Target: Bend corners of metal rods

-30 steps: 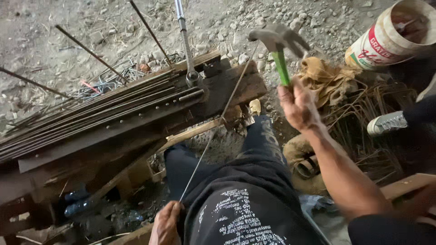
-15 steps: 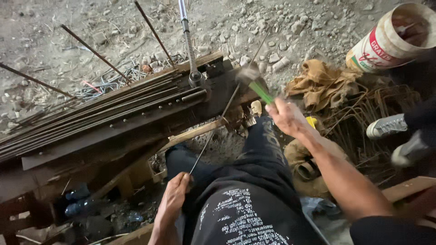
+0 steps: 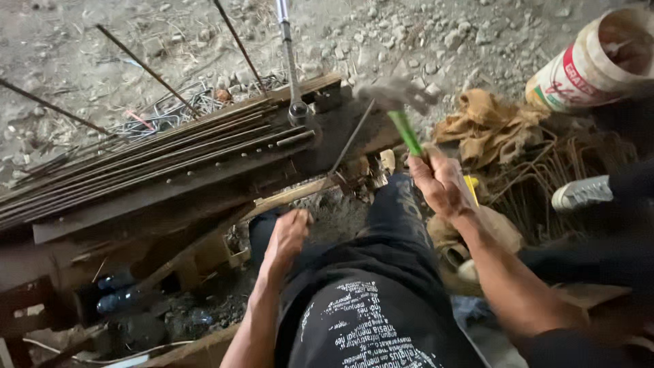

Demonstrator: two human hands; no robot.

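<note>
Above the bench (image 3: 170,204), a green-handled hammer (image 3: 398,102), head blurred, sits gripped in the right hand (image 3: 439,180). Just below, a thin steel rod (image 3: 344,150) slants from the bench toward the left hand (image 3: 289,235), which closes around its lower end beside stacked rebar (image 3: 136,160).

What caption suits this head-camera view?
Right hand swings a green-handled hammer at a thin rod held by the left hand.
</note>
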